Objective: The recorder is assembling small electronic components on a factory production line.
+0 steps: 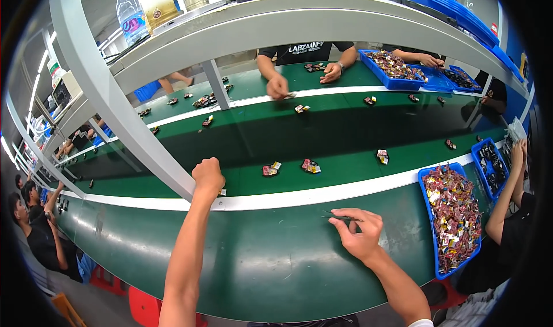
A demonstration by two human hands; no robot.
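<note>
My right hand (362, 235) is over the green worktop (271, 252), its fingers pinching dark, thin tweezers (340, 215) whose tips point left. Stretched forward to the white rail, my left hand (208, 177) is closed, with its fingertips turned away from view. A small whitish piece (223, 192) shows just beside it; whether the hand touches it, I cannot tell. Beyond the rail, small dark parts with red, white and yellow pieces lie on the green conveyor belt (340, 148): one cluster (271, 169) near my left hand, another (311, 165) right of it, and a third (382, 156) farther right.
A blue tray (427, 200) heaped with small red-and-white parts stands at my right, beside a blue tray of black parts (491, 165). A slanting white post (129, 105) rises left of my left arm, and a shelf (322, 17) crosses above. Co-workers sit opposite and on both sides.
</note>
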